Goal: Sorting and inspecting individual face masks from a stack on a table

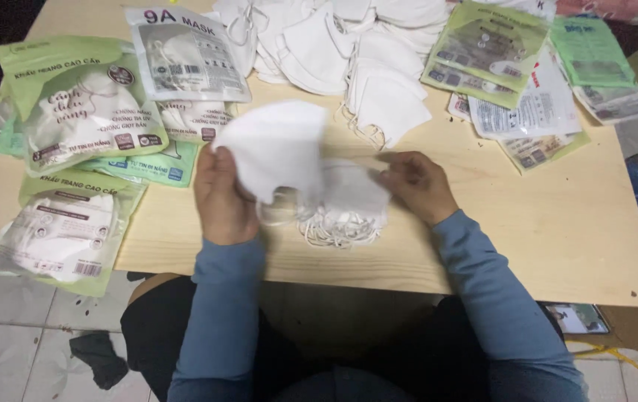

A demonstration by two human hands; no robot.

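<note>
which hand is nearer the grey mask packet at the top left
Left. The left hand sits just below and right of the grey packet; the right hand is farther off, across the held masks.

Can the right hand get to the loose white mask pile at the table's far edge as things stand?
Probably yes. The right hand is pinching the stack of white masks that the left hand also holds, but only bare wooden table lies between it and the loose mask pile.

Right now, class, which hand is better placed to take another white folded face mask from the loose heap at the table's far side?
Probably the right hand: it lies nearer the heap of white folded face masks, while the left hand grips a mask.
</note>
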